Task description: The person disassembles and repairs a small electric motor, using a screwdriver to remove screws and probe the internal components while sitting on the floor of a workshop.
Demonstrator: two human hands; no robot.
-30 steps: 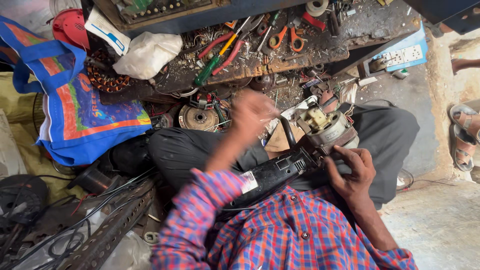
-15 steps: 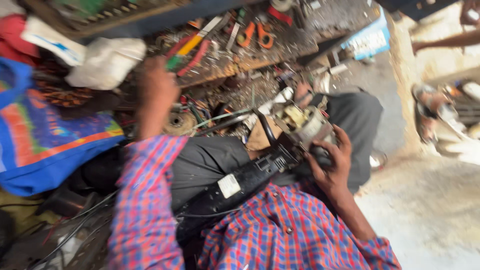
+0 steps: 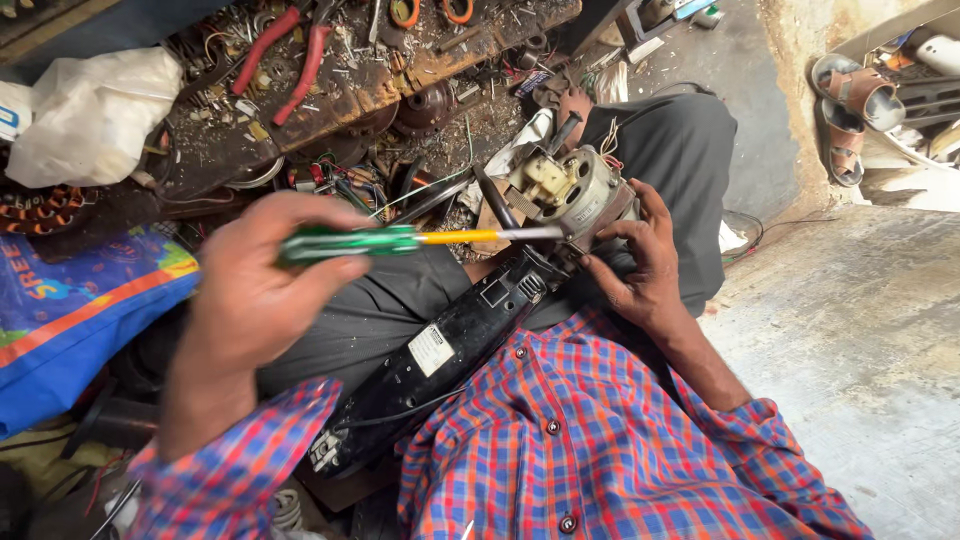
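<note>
My left hand grips a green-handled screwdriver with a yellow collar; its metal shaft points right at the motor head of a black power tool. The tool's long black body lies slanted across my lap on dark trousers. My right hand holds the tool just below the exposed motor, fingers wrapped around its right side. Red and blue checked sleeves cover both arms.
A cluttered wooden bench at the top carries red-handled pliers, orange-handled tools and scrap metal. A white plastic bag and a blue printed bag lie at left. Sandals rest at the upper right beside a concrete floor.
My left hand reached up to the bench, then came back down holding the green screwdriver, its tip now at the motor. The right hand stayed on the tool.
</note>
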